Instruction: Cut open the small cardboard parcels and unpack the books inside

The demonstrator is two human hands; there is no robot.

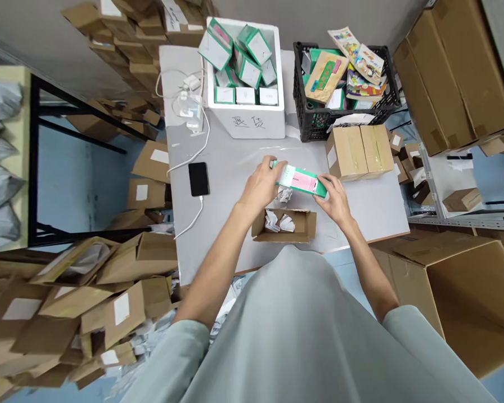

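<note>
In the head view, I see both hands engaged on one part: a slim green box (304,180) with a white and pink face. The left hand (260,183) grasps its left end; the right hand (336,200) grasps its right end, with the thumb and fingers at the edges. The green box is held slightly slanted over the counter (231,173), its right end nearer the wearer, between the two hands. Crumpled white paper (284,195) lies just below it in my view. Nearer the wearer, I locate a small open carton (311,226) near the counter's front edge; it contains paper wads (279,221). To the left, a smartphone (199,179) lies flat, with a white cable (196,215) running from its near end. A power strip (195,115) is positioned farther back, beside a white foam bin (258,124) marked with handwritten characters. The bin is loaded with green-and-white boxes (249,74), several tilted against one another. To its right stands a black plastic crate (319,127), filled with booklets (368,64) and other items. Two cardboard boxes (358,152) sit side by side in front of the crate. I note piled cartons (149,182) left of the counter and a large open cardboard box (411,280) to the right.
</note>
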